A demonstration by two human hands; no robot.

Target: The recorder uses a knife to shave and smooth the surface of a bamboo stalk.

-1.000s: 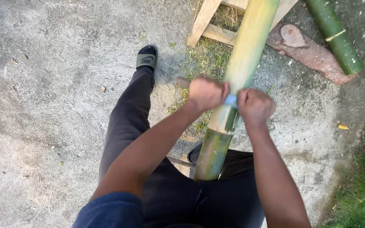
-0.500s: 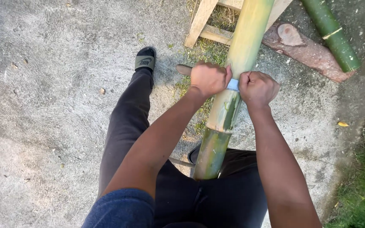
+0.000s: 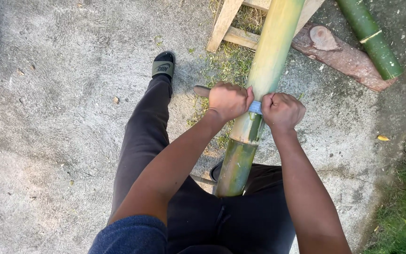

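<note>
A long bamboo pole (image 3: 269, 61) runs from between my legs up onto a wooden frame (image 3: 233, 33). Its skin is pale yellow-green above my hands and darker green below. My left hand (image 3: 229, 100) and my right hand (image 3: 283, 111) are each closed on one end of a two-handled blade (image 3: 255, 107) that lies across the pole. A wooden handle end (image 3: 201, 91) sticks out left of my left fist. The handle in my right fist is hidden.
A second green bamboo piece (image 3: 370, 37) and a cut log (image 3: 339, 56) lie at the upper right. My left foot in a dark sandal (image 3: 164, 66) rests on rough concrete (image 3: 57, 117). Grass (image 3: 405, 207) borders the right edge.
Both hands and the blade have slid a little farther up the pole, away from my body. The pole has stayed in place.
</note>
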